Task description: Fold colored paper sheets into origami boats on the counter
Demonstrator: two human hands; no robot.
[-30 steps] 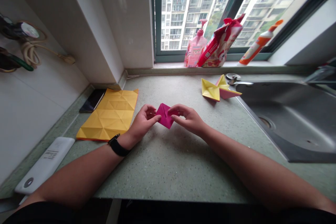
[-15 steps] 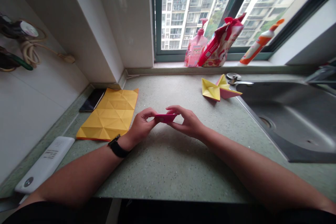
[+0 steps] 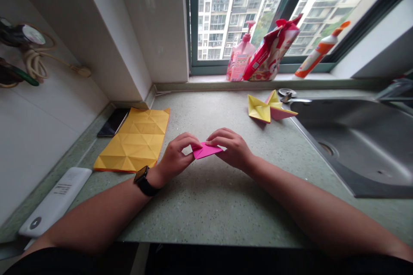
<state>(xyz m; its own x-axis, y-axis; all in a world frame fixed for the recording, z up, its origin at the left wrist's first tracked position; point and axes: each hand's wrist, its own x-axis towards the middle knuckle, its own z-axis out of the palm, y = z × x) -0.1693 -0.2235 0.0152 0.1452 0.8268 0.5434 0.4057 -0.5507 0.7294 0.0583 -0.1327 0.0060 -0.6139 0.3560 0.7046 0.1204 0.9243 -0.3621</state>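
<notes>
Both hands hold a small piece of folded pink paper [image 3: 207, 151] above the speckled counter [image 3: 206, 206]. My left hand [image 3: 177, 153] pinches its left end, thumb below and fingers on top. My right hand [image 3: 232, 148] grips the right side, with fingertips pressing the upper face and the thumb partly hidden beneath. A crease shows near the paper's left end. Behind my left hand lie creased orange-yellow sheets [image 3: 135, 139]. Farther back on the right stands a folded yellow and pink paper shape [image 3: 260, 108] with pointed corners.
A dark phone [image 3: 112, 123] lies by the left wall, partly against the orange-yellow sheets. Nearer is a white oblong device [image 3: 55, 202]. A metal sink [image 3: 342, 189] borders the counter on the right. On the windowsill stand a pink pump bottle [image 3: 239, 61], a red bag [image 3: 272, 53] and an orange-white bottle [image 3: 316, 56].
The pink paper has turned from nearly edge-on to showing its broad upper face. My right fingers have come down onto it, and my left fingers now curl over its top.
</notes>
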